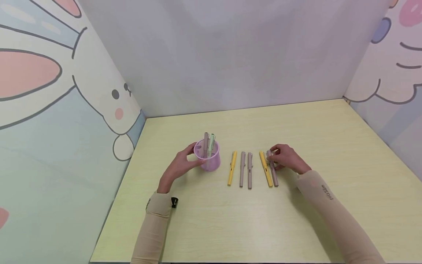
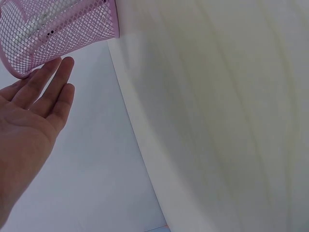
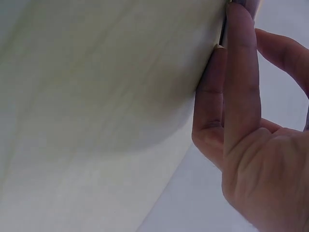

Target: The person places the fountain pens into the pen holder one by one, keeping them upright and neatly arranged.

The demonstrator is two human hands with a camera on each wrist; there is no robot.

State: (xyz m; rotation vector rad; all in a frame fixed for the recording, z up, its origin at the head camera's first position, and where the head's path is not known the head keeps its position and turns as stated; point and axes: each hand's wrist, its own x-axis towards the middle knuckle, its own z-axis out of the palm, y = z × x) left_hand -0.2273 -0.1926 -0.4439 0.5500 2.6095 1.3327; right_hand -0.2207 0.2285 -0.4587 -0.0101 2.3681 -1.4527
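Head view | rightmost pen [image 1: 274, 176] pinched by right grip [image 1: 286, 158] near its far end | long axis laid near-to-far | cup [image 1: 215, 162], clasped by left grip [image 1: 179, 167], set well leftward

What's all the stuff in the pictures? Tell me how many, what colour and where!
Table: one, pale yellow, under the pens and cup
Pen cup: one, pinkish purple, upright on the table
Yellow pens: two, yellow, lying on the table
Mauve pens: three, mauve, lying on the table
Cup pens: at least two, mauve and pale green, in the cup
Cartoon rabbit: one, mostly white, left side
Back wall: one, pale grey, behind the table
Sleeves: two, beige, on the arms
Left hand: one, holding the cup
Right hand: one, gripping the rightmost mauve pen
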